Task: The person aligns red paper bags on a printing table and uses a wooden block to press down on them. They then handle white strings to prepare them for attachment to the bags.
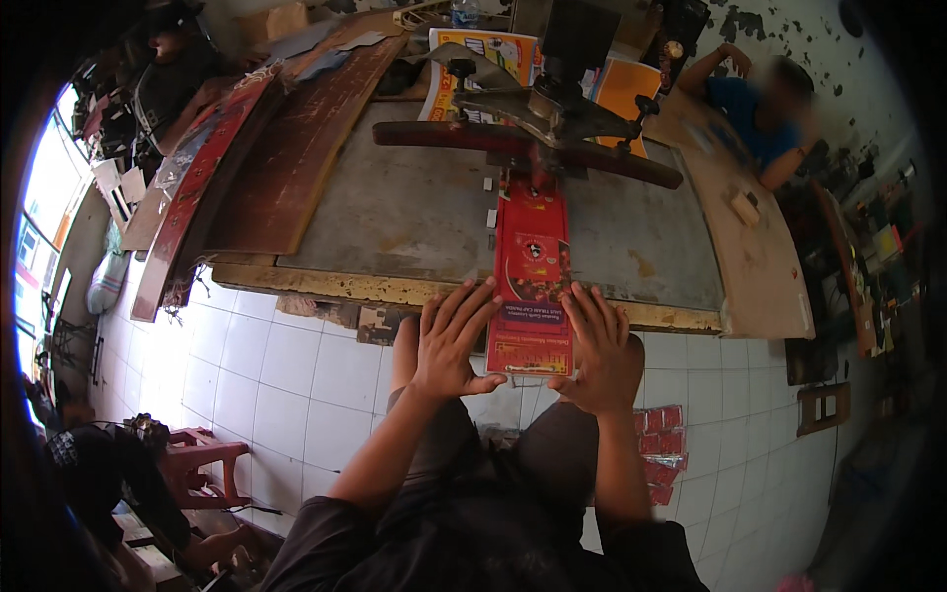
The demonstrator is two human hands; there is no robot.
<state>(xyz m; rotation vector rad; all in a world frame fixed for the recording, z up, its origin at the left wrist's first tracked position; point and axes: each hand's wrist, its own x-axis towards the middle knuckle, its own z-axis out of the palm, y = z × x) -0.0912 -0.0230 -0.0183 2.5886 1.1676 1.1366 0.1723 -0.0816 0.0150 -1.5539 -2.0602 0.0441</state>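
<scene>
A long red printed packaging sheet lies on the grey metal worktable. Its far end reaches under the dark cutting or pressing bar, and its near end sticks out past the table's front edge. My left hand rests along the sheet's left edge, fingers stretched forward and thumb turned inward at the near end. On the other side my right hand lies along the right edge, its fingers extended too. Two small pale blocks sit on the metal just left of the sheet.
Brown boards lean at the table's left. Colourful printed sheets lie behind the bar. Red packets are piled on the tiled floor by my right leg. A person in blue sits at the far right; a red stool stands lower left.
</scene>
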